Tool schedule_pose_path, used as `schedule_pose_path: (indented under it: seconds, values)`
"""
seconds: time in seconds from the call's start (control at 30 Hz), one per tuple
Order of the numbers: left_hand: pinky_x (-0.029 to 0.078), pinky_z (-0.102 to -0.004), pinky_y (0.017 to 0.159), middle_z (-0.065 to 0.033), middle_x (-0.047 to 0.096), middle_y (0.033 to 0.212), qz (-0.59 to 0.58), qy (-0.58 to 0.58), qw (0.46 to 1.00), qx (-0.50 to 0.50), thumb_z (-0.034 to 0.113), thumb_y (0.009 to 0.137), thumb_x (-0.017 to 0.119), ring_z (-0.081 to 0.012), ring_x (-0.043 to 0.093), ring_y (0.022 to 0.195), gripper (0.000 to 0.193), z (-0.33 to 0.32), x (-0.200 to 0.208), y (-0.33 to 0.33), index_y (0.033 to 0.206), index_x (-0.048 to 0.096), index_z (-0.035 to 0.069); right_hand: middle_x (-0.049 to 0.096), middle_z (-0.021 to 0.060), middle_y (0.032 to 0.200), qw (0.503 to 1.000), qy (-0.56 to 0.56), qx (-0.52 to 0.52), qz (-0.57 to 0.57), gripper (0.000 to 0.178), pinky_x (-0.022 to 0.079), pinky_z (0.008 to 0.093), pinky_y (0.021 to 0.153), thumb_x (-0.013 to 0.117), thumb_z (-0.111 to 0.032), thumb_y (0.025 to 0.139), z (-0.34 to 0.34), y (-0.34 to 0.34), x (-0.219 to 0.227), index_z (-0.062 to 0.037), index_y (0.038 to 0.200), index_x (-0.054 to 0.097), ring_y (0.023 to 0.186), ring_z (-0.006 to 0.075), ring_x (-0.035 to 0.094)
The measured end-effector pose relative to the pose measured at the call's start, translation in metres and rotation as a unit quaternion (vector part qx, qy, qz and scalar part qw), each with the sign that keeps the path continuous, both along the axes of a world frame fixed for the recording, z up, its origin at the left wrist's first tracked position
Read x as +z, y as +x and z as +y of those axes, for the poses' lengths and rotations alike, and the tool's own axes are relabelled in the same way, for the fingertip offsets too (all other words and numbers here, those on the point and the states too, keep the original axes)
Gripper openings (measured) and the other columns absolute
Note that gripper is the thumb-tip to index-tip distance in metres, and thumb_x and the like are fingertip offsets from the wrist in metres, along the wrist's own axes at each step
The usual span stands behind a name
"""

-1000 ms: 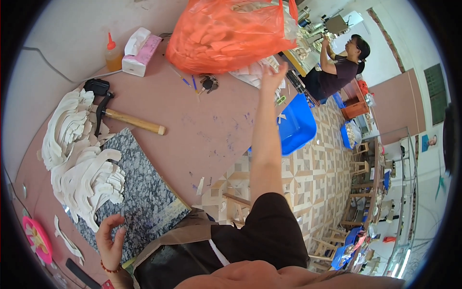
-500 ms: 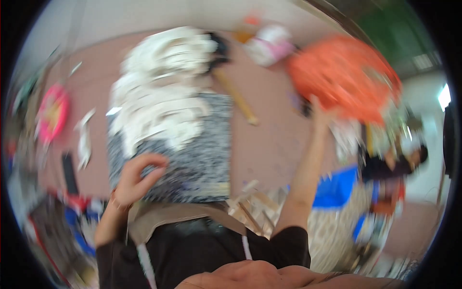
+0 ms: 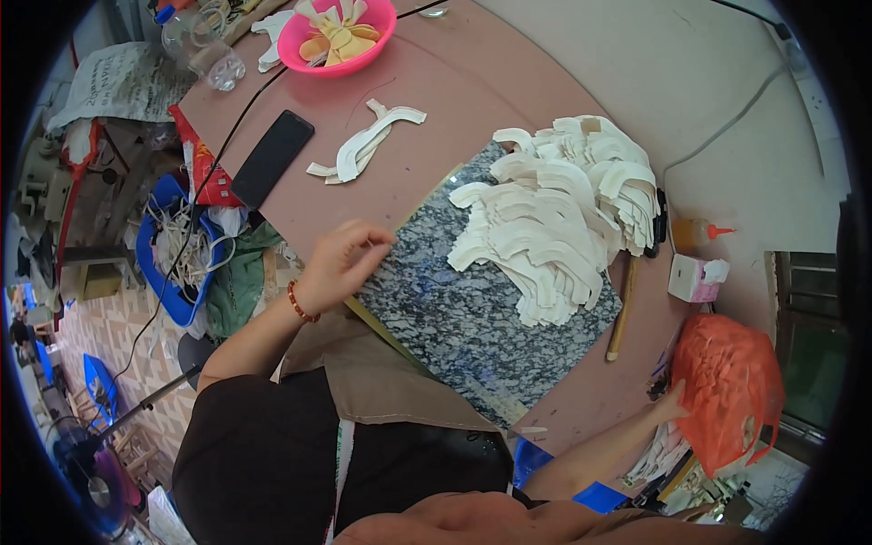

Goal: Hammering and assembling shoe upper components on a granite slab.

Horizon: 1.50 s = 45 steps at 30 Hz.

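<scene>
My left hand, a beaded bracelet at its wrist, hovers by the left edge of a speckled grey stone slab. Its fingers curl loosely, the thumb stands a little apart, and nothing shows between them. Overlapping stacks of curved off-white cut pieces cover the slab's far right part. Out to the right, my right hand has hold of the near left side of an orange plastic bag; some of its fingers are hidden against the bag. Pale contents show faintly through the plastic.
A wooden-handled hammer lies beside the stacks. On the table are a black phone, loose white pieces and a pink bowl. A tissue box stands by the wall. Left below the table sits a blue bin of scraps.
The view has turned, so the slab and stacks now appear slanted and farther right. My right hand stays at the orange bag. My left hand remains near the slab's left edge, fingers still loosely curled.
</scene>
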<state>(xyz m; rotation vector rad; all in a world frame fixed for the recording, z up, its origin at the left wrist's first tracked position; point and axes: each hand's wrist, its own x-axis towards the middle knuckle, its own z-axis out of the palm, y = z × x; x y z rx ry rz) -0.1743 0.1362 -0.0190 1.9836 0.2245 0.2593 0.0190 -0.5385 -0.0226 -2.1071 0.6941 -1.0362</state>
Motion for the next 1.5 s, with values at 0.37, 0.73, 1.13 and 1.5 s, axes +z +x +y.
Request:
schedule_pose_path:
  seconds: [0.37, 0.73, 1.13, 1.5]
  values:
    - [0.056, -0.0450, 0.084, -0.0176, 0.073, 0.105, 0.031, 0.268, 0.958, 0.096, 0.009, 0.092, 0.072, -0.0382, 0.069, 0.095, 0.029, 0.125, -0.051, 0.089, 0.120, 0.071, 0.005, 0.072, 0.0068, 0.105, 0.963, 0.033, 0.242, 0.115, 0.013, 0.055, 0.0287, 0.085, 0.076, -0.007, 0.097, 0.247, -0.095, -0.015, 0.0001, 0.108, 0.077, 0.093, 0.0150, 0.067]
    - [0.055, -0.0286, 0.082, -0.0071, 0.072, 0.101, -0.106, -0.055, 0.977, -0.174, -0.005, 0.099, 0.068, -0.0162, 0.070, 0.094, 0.020, 0.058, 0.039, 0.049, 0.118, 0.071, 0.001, 0.070, 0.0171, 0.103, 0.897, -0.193, 0.361, 0.168, 0.017, 0.055, 0.0424, 0.084, 0.070, -0.013, 0.097, 0.261, 0.045, -0.012, -0.0018, 0.110, 0.069, 0.094, 0.0350, 0.070]
    - [0.054, -0.0413, 0.082, -0.0099, 0.070, 0.102, -0.114, 0.131, 0.934, -0.314, 0.009, 0.086, 0.081, -0.0302, 0.067, 0.094, 0.029, -0.005, 0.004, 0.055, 0.114, 0.073, 0.007, 0.071, 0.0238, 0.108, 0.889, -0.346, 0.255, 0.158, 0.034, 0.054, 0.0477, 0.090, 0.068, -0.016, 0.098, 0.176, 0.074, -0.002, -0.0022, 0.129, 0.061, 0.106, 0.0424, 0.071]
    - [0.053, -0.0423, 0.085, -0.0077, 0.067, 0.107, -0.090, 0.159, 0.931, -0.317, 0.003, 0.081, 0.082, -0.0301, 0.063, 0.096, 0.037, -0.004, 0.000, 0.048, 0.118, 0.075, 0.006, 0.075, 0.0088, 0.097, 0.720, -0.060, 0.628, 0.291, 0.038, 0.056, 0.0328, 0.068, 0.089, -0.022, 0.086, 0.380, -0.116, 0.092, -0.0071, 0.117, 0.073, 0.078, 0.0243, 0.072]
